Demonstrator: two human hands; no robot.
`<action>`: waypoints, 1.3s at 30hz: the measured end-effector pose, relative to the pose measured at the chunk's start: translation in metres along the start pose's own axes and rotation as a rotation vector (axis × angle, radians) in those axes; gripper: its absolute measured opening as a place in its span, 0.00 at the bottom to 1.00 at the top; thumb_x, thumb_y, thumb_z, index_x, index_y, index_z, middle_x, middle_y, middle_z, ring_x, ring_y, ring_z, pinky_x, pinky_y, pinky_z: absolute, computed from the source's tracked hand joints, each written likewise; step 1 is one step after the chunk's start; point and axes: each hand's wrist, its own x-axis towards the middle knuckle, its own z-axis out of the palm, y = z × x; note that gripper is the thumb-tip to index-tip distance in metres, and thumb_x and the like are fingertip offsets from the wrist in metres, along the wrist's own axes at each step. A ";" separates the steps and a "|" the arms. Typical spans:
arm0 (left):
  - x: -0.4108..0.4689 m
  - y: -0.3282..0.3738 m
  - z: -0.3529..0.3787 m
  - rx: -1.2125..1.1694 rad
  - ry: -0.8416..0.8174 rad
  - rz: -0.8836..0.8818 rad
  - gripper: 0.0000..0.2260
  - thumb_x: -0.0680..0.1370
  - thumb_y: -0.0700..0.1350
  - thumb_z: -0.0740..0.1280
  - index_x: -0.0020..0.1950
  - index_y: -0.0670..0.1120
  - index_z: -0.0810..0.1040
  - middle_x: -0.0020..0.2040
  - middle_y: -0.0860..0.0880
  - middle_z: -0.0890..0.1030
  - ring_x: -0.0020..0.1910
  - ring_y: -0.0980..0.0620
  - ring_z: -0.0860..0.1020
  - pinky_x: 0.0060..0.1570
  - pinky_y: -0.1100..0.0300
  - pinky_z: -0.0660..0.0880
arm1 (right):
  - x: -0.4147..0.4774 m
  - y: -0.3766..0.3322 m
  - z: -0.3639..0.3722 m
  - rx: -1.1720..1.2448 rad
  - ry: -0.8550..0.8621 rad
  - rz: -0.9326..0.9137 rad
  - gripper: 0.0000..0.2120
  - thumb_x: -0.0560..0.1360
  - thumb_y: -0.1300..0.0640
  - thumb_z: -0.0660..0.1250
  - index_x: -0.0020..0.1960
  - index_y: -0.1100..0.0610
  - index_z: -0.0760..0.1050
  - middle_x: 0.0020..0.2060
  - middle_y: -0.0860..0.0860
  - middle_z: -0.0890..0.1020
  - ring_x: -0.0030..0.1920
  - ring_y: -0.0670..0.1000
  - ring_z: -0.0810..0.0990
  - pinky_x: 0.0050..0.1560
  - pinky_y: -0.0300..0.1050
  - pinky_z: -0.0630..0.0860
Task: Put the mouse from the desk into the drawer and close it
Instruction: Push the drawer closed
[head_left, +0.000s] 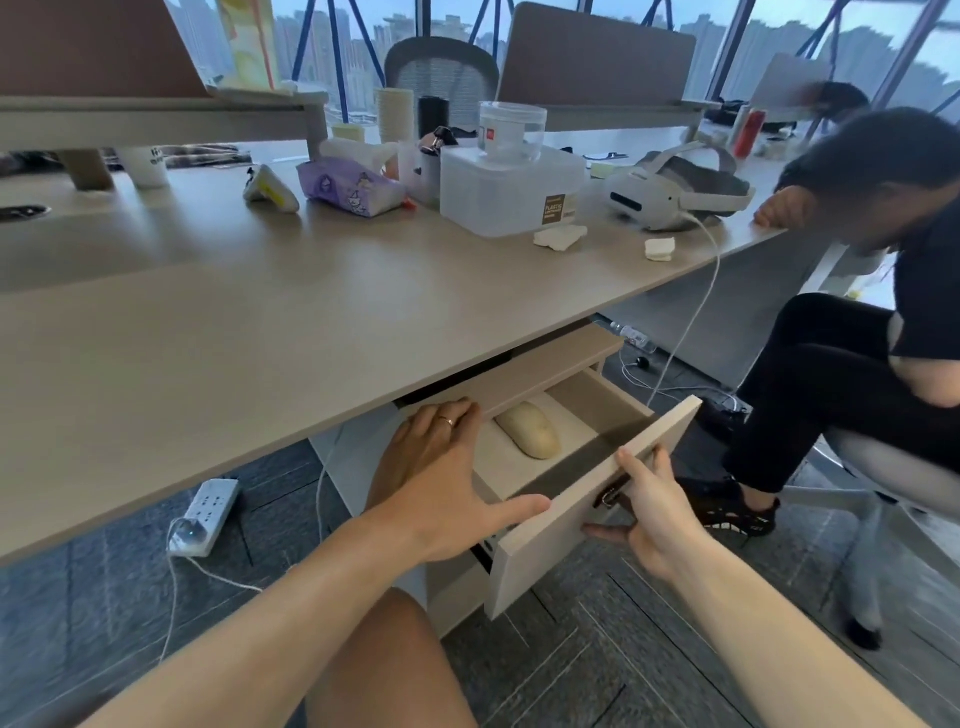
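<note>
A cream-coloured mouse (530, 429) lies on the floor of the open drawer (582, 525) under the beige desk (260, 322). My left hand (447, 467) hovers flat over the drawer's left part, fingers spread, holding nothing; its fingertips are just left of the mouse and its thumb reaches along the top edge of the drawer front. My right hand (649, 509) grips the drawer front at its dark handle (610, 496), fingers over the top edge and thumb below.
A seated person (857, 322) is close on the right, feet near the drawer front. The desk holds a white headset (670, 192), a plastic container (509, 187) and a purple tissue pack (348, 187). A power strip (205, 514) with cables lies on the floor at left.
</note>
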 end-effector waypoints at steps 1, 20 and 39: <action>-0.001 0.000 0.000 0.001 0.002 0.003 0.58 0.62 0.84 0.52 0.81 0.48 0.53 0.81 0.51 0.58 0.78 0.50 0.56 0.76 0.50 0.57 | 0.003 -0.001 0.006 -0.005 0.003 -0.003 0.17 0.81 0.52 0.62 0.67 0.39 0.65 0.70 0.52 0.71 0.71 0.60 0.68 0.48 0.73 0.79; 0.011 -0.026 0.023 0.071 0.181 0.129 0.29 0.71 0.33 0.65 0.73 0.42 0.71 0.70 0.46 0.77 0.66 0.44 0.74 0.64 0.50 0.71 | 0.058 -0.013 0.094 0.039 -0.050 0.075 0.25 0.82 0.47 0.59 0.77 0.39 0.57 0.78 0.50 0.60 0.75 0.63 0.60 0.45 0.70 0.81; 0.011 -0.025 0.018 -0.009 0.157 0.143 0.30 0.70 0.35 0.52 0.71 0.39 0.72 0.69 0.42 0.78 0.65 0.41 0.75 0.60 0.44 0.75 | 0.060 -0.017 0.108 -0.021 -0.057 0.047 0.13 0.82 0.60 0.52 0.55 0.42 0.66 0.60 0.48 0.67 0.63 0.61 0.69 0.47 0.68 0.81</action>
